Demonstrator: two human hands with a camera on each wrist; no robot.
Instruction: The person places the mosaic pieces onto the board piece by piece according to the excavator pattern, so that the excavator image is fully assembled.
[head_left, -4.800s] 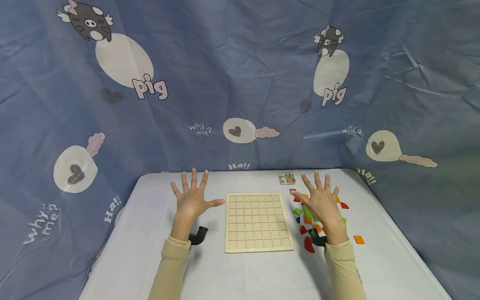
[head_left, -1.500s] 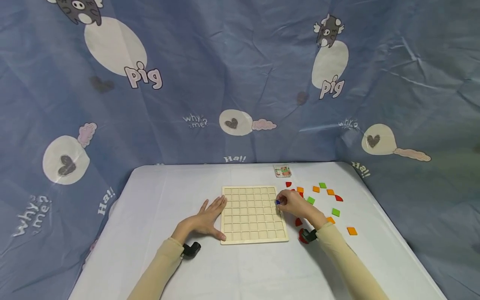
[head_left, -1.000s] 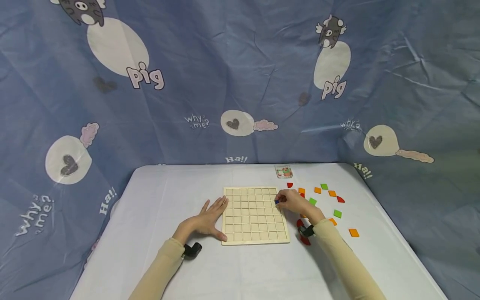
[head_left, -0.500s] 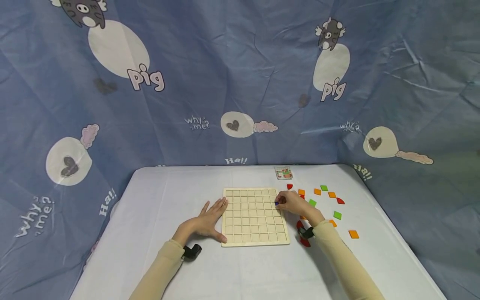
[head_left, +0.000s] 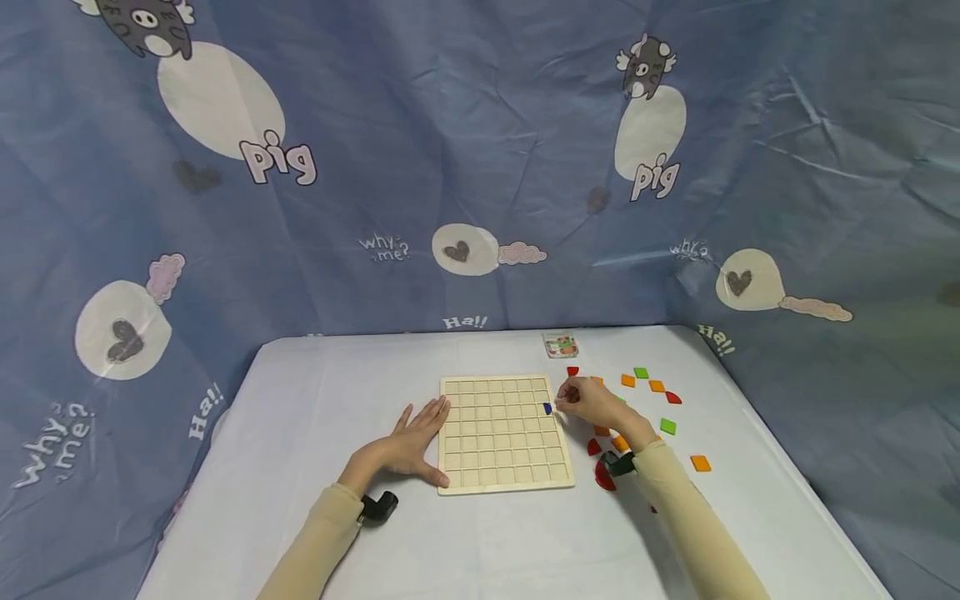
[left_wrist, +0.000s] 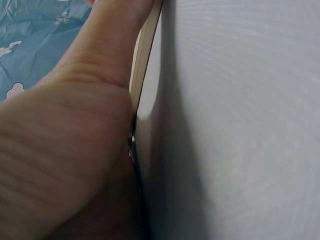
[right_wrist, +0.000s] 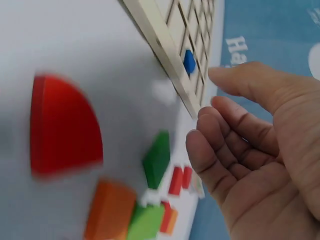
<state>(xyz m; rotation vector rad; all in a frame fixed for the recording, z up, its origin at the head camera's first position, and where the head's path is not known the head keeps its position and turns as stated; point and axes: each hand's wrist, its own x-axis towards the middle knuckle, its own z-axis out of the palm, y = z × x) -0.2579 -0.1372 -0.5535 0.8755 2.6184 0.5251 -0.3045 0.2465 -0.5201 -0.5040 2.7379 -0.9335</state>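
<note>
A pale wooden grid board (head_left: 506, 490) lies flat on the white table. My left hand (head_left: 408, 442) rests along its left edge, fingers spread and the thumb at the lower corner. In the left wrist view the hand (left_wrist: 65, 130) covers most of the board. A small blue quarter-round piece (head_left: 547, 408) sits in a cell of the rightmost column, in the upper half. Just right of it, my right hand (head_left: 588, 402) hovers with loosely bent fingers. The right wrist view shows thumb and fingertips apart with nothing between them, clear of the blue piece (right_wrist: 189, 62).
Right of the board lie scattered loose pieces: orange squares (head_left: 701, 463), green squares (head_left: 667, 427) and red quarter-rounds (head_left: 604, 476), some partly under the right hand. A small printed card (head_left: 560, 346) lies at the back. A blue patterned cloth (head_left: 480, 167) hangs behind the table.
From spread above the table, my left hand came to the board's left edge. My right hand pinched the blue piece at the right column, then let go and drew slightly right, leaving it there.
</note>
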